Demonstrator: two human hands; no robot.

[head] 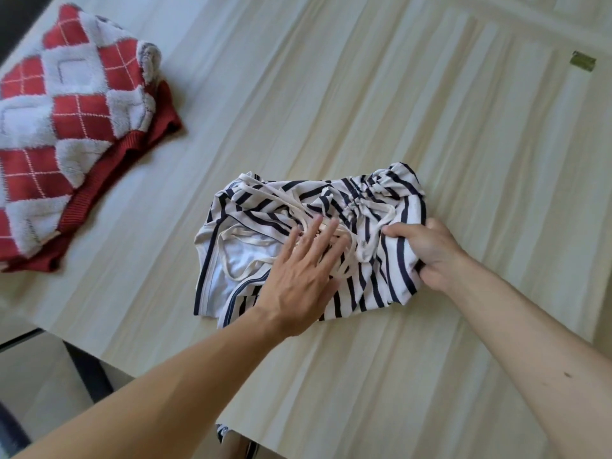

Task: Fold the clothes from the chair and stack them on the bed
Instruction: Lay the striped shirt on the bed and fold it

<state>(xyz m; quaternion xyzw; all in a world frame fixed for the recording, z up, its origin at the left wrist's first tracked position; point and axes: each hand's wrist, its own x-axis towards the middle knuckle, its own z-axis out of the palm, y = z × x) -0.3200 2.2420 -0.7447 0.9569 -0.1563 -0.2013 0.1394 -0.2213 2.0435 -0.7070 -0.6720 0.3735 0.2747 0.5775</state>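
Here the left hand [299, 273] presses the striped garment [374, 283], fingers straight; the right hand [427, 253] grips its edge, fingers curled.

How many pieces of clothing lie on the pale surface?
2. A red checked sweater, folded, far left; a striped garment in the middle. Striped cloth at the bottom edge may be another.

The one head view looks steeply down, at arm's reach, over a pale wood-grain surface [414, 94]. Both forearms enter from the bottom edge. The right hand [427, 256] grips the striped garment [374, 279] just right of centre, with the left hand [304, 270] just left of that grip. A folded argyle sweater [66, 127] lies well left of it and farther off, cropped by the frame edge.
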